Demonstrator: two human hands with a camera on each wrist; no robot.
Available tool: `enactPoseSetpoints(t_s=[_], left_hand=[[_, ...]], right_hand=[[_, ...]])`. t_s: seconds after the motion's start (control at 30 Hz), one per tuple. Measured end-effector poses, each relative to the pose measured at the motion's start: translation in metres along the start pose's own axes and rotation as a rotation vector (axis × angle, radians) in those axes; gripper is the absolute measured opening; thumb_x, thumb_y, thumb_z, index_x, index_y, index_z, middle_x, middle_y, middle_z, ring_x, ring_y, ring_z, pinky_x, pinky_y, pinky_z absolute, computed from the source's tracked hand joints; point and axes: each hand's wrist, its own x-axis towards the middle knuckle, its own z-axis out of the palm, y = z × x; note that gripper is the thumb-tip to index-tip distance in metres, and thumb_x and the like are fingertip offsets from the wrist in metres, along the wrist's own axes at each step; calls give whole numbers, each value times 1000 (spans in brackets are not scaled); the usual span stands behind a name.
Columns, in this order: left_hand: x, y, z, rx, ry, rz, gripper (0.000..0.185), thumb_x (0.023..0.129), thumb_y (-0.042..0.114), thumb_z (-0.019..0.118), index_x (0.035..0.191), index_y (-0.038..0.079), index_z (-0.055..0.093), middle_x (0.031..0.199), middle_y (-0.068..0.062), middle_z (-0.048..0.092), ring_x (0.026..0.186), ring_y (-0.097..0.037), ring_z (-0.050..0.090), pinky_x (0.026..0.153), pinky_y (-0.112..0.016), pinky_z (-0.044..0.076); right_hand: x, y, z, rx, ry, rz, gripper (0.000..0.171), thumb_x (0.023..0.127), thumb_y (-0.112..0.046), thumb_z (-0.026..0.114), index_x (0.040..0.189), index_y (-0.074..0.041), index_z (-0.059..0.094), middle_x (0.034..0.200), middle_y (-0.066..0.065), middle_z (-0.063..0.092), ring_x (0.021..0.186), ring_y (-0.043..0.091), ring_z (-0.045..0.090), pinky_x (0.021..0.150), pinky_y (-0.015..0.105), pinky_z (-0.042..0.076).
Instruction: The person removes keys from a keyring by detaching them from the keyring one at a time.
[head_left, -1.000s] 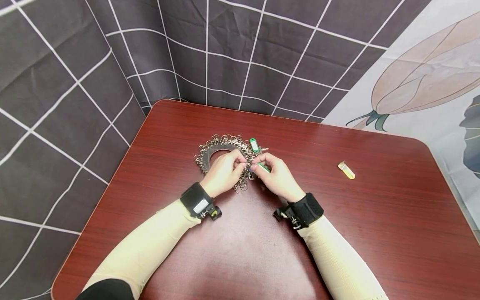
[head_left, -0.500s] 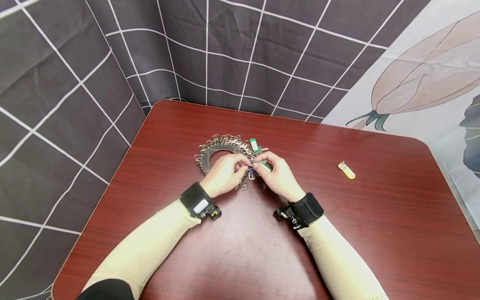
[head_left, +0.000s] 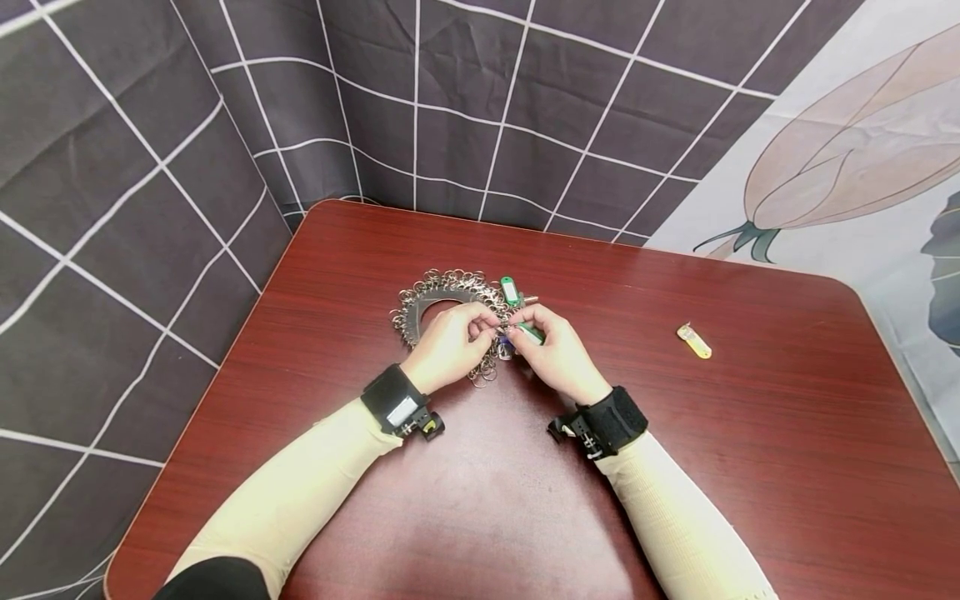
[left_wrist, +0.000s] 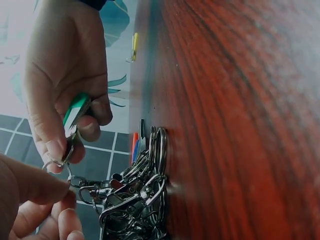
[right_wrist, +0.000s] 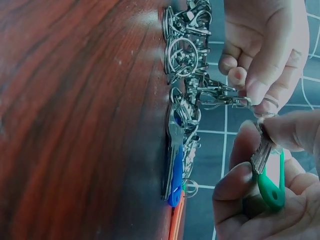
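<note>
Both hands (head_left: 504, 346) meet fingertip to fingertip, pinching a green-tagged key (right_wrist: 267, 175).

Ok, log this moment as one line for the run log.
left hand: pinches clasp on ring bundle | right hand: pinches green-tagged key at clasp | yellow tag: apart, on table

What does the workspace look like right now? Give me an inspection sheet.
Surface: red-brown wooden table.
Job's things: pile of metal key rings at mid-table; green-tagged key raised above it.
Clutter: yellow key tag lying apart to the right; another green tag on the pile.
Hands: left hand pinches a small ring; right hand grips the green-tagged key.
Cables: nothing seen.
Surroundings: dark grid-pattern cloth; floral cloth.
</note>
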Motion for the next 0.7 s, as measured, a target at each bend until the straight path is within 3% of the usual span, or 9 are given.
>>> enactPoseSetpoints(t_s=[0.2,0.5,0.7], left_hand=[[-1,2,-2,-5,39,20,10,90,7,62,98,11,67,85,2,62,76,-9,58,69,-25,47],[-1,2,0,4,26,-9,8,92,9,61,100,11,63,82,3,63,74,-8,58,69,-26,48],[-1,2,0,8,13,3,6,92,10,63,97,12,63,79,5,62,72,-7,57,67,-25,47]], right_hand=[[0,2,1,-60,-53,-54,9,91,-12,66,99,-14,65,84,-3,63,71,13,57,67,29,47],[-2,1,1,-30,-48,-12,8,92,-14,65,100,-15,64,83,0,63,56,24,60,54,31,50],[-1,1,0,-61,-12,-5,9,91,-15,65,100,-17,64,83,-3,63,64,14,58,62,30,48]])
